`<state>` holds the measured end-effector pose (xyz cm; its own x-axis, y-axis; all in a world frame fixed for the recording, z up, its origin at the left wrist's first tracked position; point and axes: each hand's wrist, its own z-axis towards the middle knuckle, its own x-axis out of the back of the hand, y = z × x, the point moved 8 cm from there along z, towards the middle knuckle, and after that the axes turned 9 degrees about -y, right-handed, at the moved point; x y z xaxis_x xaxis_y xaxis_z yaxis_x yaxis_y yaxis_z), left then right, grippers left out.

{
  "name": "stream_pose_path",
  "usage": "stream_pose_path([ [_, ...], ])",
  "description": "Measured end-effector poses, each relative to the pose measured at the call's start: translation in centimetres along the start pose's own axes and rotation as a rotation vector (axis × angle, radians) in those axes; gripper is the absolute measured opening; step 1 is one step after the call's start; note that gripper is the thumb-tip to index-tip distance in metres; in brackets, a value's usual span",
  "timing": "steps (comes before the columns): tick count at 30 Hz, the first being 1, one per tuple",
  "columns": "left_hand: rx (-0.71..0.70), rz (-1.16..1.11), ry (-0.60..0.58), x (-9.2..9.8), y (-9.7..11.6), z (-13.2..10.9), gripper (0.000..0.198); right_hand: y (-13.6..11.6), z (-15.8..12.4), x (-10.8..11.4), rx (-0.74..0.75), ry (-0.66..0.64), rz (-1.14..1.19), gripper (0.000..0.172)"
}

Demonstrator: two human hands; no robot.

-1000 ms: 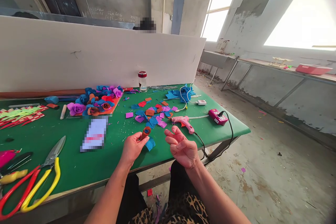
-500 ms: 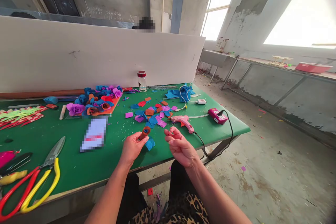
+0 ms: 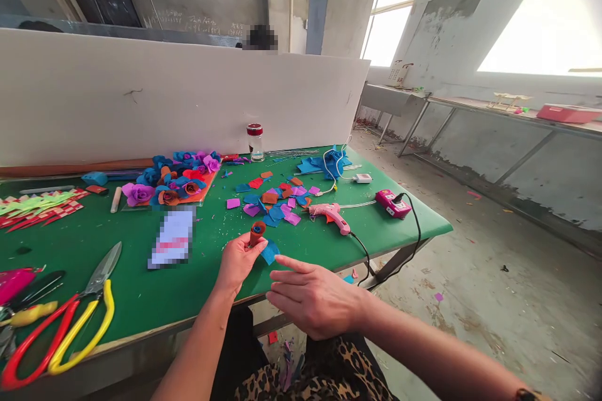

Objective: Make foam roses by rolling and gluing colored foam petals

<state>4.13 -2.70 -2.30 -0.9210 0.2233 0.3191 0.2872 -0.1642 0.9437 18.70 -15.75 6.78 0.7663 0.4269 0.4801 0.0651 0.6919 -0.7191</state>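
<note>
Currently shows, at far left on a green worktop, checkered red strips mixed with lime ones, with a yellow-handled tool nearer the front edge. Next presents large scissors, one handle red, one yellow, with blades pointing away toward a white partition. Farther right, displays a pale, pixel-masked rectangle just in front of clustered paper flowers in blue, purple, red and rust.

Toward the center, pinches a rust-brown paper roll with a dark blue core between thumb and fingers of the left grip, nearly upright above the front part of the worktop. Well behind, sets a red-lidded jar near the partition. Includes a blue paper piece just right of the roll, and beyond, scattered cut pieces in purple, blue, red and rust.

Extends the right grip with fingers straightened and nothing visibly held, index fingertip at the edge of the blue paper piece; cannot tell touching from merely near. Rounds out the right side with a pink glue gun, crumpled blue paper farther back, a white adapter and a magenta power block.
</note>
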Motion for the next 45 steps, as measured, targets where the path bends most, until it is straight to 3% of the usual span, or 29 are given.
stream_pose_path([
  [5, -0.003, 0.009, 0.009, 0.0, 0.1, 0.1, 0.027, 0.0, -1.0, -3.5, 0.182, -0.391, -0.672, 0.026],
  [7, -0.003, 0.001, 0.008, 0.0, 0.1, 0.1, 0.026, 0.2, -1.5, -4.2, 0.25, -0.452, -0.911, 0.032],
  [10, -0.003, 0.003, -0.001, 0.0, 0.1, 0.1, 0.026, 0.3, -1.8, -4.4, 0.279, -0.44, -1.07, 0.035],
  [30, -0.015, 0.011, -0.02, -0.2, -0.3, 0.2, 0.027, -0.2, -2.4, -5.6, 0.458, -0.384, -1.326, 0.029],
  [41, -0.007, 0.02, -0.011, 0.0, 0.0, 0.2, 0.027, -0.6, -2.4, -5.5, 0.463, -0.353, -1.33, 0.028],
  [45, 0.001, 0.025, -0.019, -0.1, 0.0, 0.2, 0.029, -0.8, -2.5, -5.2, 0.432, -0.289, -1.217, 0.022],
])
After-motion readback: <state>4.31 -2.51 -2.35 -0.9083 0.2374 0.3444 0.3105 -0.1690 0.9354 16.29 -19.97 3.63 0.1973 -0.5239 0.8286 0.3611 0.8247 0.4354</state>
